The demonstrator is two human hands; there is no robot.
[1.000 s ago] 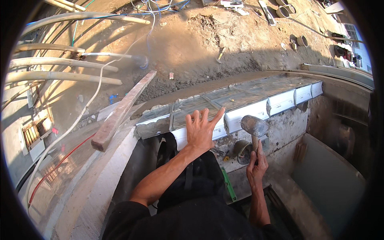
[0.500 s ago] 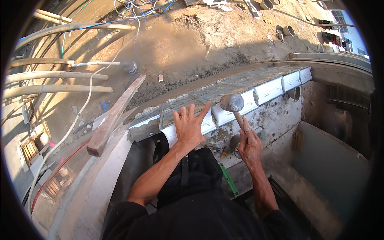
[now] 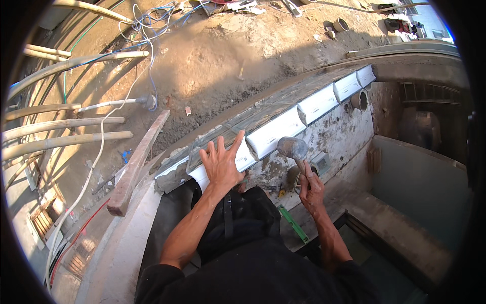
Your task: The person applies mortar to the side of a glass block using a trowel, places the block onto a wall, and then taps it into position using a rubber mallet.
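Observation:
My left hand (image 3: 221,164) lies with spread fingers on the nearest tile (image 3: 244,158), at its white-edged front side. In my right hand (image 3: 310,190) is the handle of a grey-headed mallet (image 3: 292,148), its fingers wrapped round it. The mallet head is in front of the row's white edge, to the right of my left hand. A second curved-edge tile (image 3: 276,133) sits right of the first, with more tiles (image 3: 318,105) running on to the far right along the wall top. Grey mortar (image 3: 171,181) shows at the row's left end.
A wooden beam (image 3: 136,167) rests across the ledge on the left. Bamboo poles (image 3: 71,139) and a pale hose (image 3: 101,147) lie beyond it. Below the tiles, a pipe stub (image 3: 360,100) sticks out of the wall. A green level (image 3: 293,223) lies low between my arms.
The mallet has come down from over the tiles' edge to in front of it. My left hand stays spread on the tile. The whole view has shifted slightly.

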